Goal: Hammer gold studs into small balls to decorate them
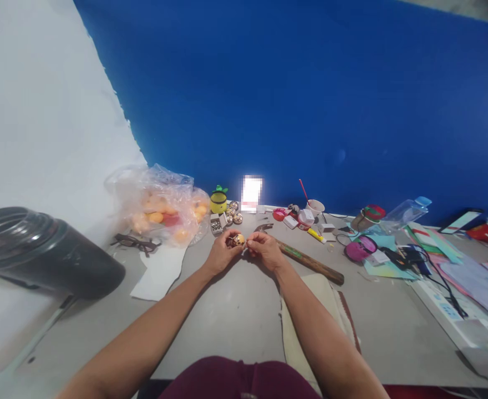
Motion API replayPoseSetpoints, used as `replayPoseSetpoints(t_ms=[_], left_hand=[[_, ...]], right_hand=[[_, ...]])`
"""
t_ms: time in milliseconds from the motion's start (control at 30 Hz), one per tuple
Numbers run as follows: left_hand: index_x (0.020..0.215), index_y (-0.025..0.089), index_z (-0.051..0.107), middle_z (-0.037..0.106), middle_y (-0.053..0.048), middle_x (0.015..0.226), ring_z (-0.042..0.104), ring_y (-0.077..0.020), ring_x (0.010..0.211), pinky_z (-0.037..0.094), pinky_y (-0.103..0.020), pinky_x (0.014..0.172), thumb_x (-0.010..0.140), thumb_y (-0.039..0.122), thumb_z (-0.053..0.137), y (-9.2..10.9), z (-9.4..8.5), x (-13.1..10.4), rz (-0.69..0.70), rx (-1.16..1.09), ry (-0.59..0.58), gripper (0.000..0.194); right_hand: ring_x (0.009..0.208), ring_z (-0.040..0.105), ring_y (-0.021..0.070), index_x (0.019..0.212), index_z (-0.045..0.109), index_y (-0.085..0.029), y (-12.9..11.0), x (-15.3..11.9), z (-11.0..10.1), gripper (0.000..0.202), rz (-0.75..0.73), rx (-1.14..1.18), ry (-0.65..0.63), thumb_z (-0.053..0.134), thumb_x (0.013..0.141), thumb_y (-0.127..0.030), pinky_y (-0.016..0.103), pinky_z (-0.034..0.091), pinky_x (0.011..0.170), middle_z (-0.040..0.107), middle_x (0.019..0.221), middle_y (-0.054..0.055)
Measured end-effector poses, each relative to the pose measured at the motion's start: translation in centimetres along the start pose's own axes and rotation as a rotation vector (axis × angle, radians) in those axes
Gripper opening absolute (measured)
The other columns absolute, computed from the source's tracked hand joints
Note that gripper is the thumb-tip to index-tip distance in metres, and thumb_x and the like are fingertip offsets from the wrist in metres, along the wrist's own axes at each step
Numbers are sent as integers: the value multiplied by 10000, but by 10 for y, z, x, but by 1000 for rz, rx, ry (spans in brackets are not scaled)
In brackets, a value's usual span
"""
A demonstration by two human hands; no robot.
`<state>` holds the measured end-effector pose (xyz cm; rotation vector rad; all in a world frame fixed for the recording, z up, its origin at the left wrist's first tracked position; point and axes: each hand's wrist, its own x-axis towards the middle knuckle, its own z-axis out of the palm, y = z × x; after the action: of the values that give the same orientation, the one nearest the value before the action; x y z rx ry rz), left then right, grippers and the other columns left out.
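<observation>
My left hand (224,252) is closed around a small round gold ornament (238,239), which shows at its fingertips above the grey table (223,321). Close beside it on the right, my right hand (264,249) has its fingers pinched together; whatever is between them is too small to make out. Behind my hands, a little to the left, several similar round ornaments (233,213) sit by a small box of tiny beads (218,224). A hammer (310,262) with a wooden handle lies right of my right hand, its head just behind that hand.
Plastic bags of orange fruit (161,208), folded glasses (136,243) and a dark bottle (52,255) are on the left. A cloth (310,310) lies under my right forearm. Farther right are a paper cup (314,207), a yellow tube (316,235), a purple container (360,248) and cables.
</observation>
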<state>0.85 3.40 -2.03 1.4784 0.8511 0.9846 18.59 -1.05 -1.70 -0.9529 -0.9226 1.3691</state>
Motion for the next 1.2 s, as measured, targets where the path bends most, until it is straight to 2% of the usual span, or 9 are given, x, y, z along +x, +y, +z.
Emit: replayPoseSetpoints(t_ms=[233, 367, 567, 733, 900, 1200], left_hand=[[1124, 189, 742, 715, -81, 1082, 668, -257, 970, 536, -391, 900, 744, 435, 831, 0, -2, 0, 148, 240, 30, 462], [1095, 194, 750, 723, -83, 1072, 670, -261, 964, 533, -374, 871, 743, 379, 823, 7, -1, -4, 136, 237, 25, 405], [1072, 193, 712, 744, -40, 938, 671, -230, 834, 530, -340, 790, 733, 375, 828, 12, 2, -7, 64, 190, 1, 403], [1157, 183, 713, 761, -89, 1096, 696, -275, 952, 536, -394, 901, 742, 409, 823, 9, 0, -5, 68, 215, -6, 485], [1130, 187, 737, 755, -109, 1133, 686, -292, 1014, 516, -417, 970, 781, 434, 800, 10, 0, -6, 121, 275, -21, 433], [1086, 204, 697, 742, -50, 980, 661, -243, 881, 515, -356, 857, 849, 411, 718, 12, 1, -10, 124, 344, -83, 315]], right_hand=[[509, 498, 81, 761, 730, -193, 0, -1, 3, 312, 10, -98, 35, 919, 635, -407, 203, 375, 496, 658, 605, -20], [501, 492, 84, 746, 745, -192, -2, -3, 6, 258, 0, -144, 53, 894, 640, -375, 206, 365, 486, 654, 584, -17], [497, 493, 93, 731, 745, -196, -3, -3, 7, 228, -24, -201, 57, 878, 654, -364, 215, 364, 478, 638, 563, -20], [503, 489, 91, 742, 737, -194, -4, -4, 5, 241, -25, -241, 46, 872, 672, -380, 220, 371, 491, 635, 576, -20], [505, 488, 93, 733, 722, -197, -4, -4, 6, 232, -21, -257, 33, 862, 679, -374, 226, 385, 508, 610, 560, -30], [519, 503, 99, 695, 730, -206, -5, -5, 10, 150, -33, -258, 27, 839, 667, -305, 224, 377, 503, 631, 576, -26]])
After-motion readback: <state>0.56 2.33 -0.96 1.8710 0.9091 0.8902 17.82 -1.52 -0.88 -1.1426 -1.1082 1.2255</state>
